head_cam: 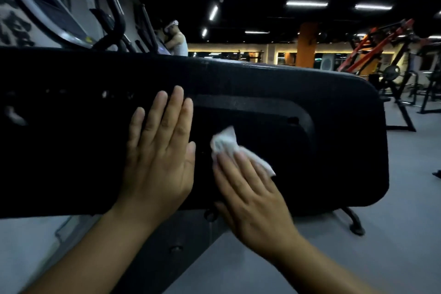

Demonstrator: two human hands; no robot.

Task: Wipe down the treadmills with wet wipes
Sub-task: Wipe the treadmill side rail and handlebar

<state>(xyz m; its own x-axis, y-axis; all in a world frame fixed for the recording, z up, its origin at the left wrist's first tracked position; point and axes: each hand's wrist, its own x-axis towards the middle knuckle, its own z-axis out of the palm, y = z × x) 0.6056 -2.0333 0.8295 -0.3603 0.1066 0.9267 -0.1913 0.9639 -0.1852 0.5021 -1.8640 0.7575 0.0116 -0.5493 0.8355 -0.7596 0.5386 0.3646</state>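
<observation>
So the wet wipe (235, 148) was bunched up white against the black back panel of the treadmill (334, 150), just beside a raised rounded section of that panel; your right hand (253, 200) lay flat over its lower part, fingers together and stretched out, pressing it to the surface rather than gripping it; your left hand (160, 153) was spread open just to the left of the wipe, palm flat on the same panel, holding nothing; off behind the top edge you had another person (177, 39) at a machine, and orange gym racks (379, 45) far right under strip lights.
</observation>
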